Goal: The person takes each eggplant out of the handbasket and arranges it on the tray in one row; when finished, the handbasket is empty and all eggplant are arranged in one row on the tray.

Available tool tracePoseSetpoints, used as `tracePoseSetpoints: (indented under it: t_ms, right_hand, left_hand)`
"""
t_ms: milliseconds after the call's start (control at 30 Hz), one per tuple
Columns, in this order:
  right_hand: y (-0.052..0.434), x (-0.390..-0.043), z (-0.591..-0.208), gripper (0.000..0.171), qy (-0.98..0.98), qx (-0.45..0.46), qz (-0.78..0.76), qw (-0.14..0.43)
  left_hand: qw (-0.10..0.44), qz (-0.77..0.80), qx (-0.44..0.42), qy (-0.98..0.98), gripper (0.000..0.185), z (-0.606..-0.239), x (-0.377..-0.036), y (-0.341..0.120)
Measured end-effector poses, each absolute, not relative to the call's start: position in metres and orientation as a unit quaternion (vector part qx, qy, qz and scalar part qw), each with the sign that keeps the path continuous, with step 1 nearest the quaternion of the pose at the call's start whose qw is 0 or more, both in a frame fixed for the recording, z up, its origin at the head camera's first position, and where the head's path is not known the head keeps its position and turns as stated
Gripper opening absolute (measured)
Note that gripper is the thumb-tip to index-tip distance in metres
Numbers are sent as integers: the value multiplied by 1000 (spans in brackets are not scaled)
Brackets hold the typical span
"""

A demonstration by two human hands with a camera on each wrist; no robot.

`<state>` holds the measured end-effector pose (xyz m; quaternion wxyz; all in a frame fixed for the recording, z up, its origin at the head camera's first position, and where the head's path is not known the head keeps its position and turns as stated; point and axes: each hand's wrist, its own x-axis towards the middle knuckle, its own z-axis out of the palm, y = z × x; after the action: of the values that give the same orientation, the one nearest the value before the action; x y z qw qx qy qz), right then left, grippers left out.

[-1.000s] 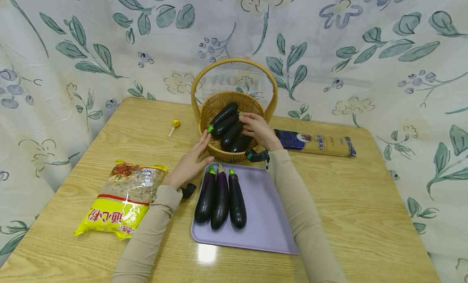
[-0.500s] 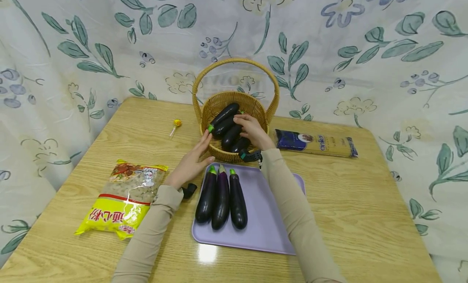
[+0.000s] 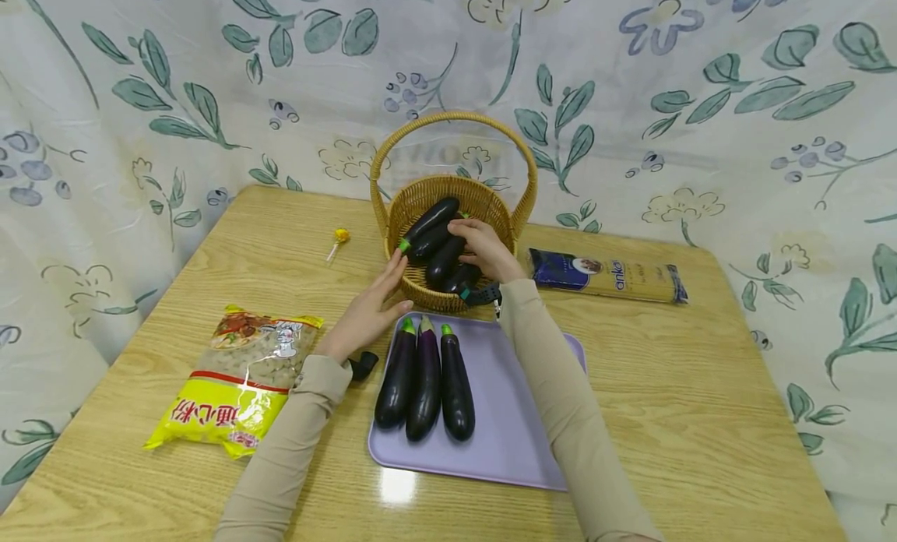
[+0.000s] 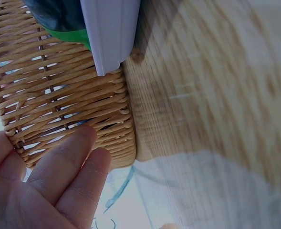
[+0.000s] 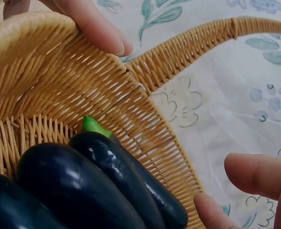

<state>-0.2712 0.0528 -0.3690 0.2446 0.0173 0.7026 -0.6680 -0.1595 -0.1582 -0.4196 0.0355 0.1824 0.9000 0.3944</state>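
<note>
Several glossy, dark eggplants (image 3: 429, 223) lie together inside a woven wicker basket (image 3: 434, 299) with a tall arched handle, standing near the middle of the table's far edge. The person's right hand (image 3: 490, 250) is over the basket's right part, thumb and fingers parted with nothing visible between them; whether it touches an eggplant cannot be told. The left hand (image 3: 364, 316) is extended, its fingers loosely spread against the basket's left side. Just in front of the basket, toward the table's near edge, a lilac tray (image 3: 504, 429) carries three more eggplants (image 3: 423, 390) side by side along its left part, stems pointing to the far edge. A yellow-and-clear pasta bag (image 3: 238, 378) lies toward the left edge, a yellow lollipop (image 3: 341, 235) toward the far left corner, and a blue-ended spaghetti pack (image 3: 610, 276) toward the far right corner of the wood-grain table (image 3: 701, 386). A leaf-and-flower patterned curtain (image 3: 280, 82) hangs behind.
</note>
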Motion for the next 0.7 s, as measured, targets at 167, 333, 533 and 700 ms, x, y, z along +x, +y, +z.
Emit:
tracePoseSetpoints:
  t_ms: [167,333,533,700]
  right_hand:
    - [53,-275,-369,41,702,28,-666,251]
    - [48,-280,-366,42,704,33,-663,252]
    - [42,-287,-366,45,723,35,-642,253]
    - [35,-290,-372,46,736,41,-625,257]
  left_hand:
    - [34,393,185,900,72,-419,-160,-157]
    - [36,391,185,901,72,-416,-160,-158]
    - [37,398,178,899,72,-414,-160,-157]
    - [47,401,174,898,72,-414,-157,-158]
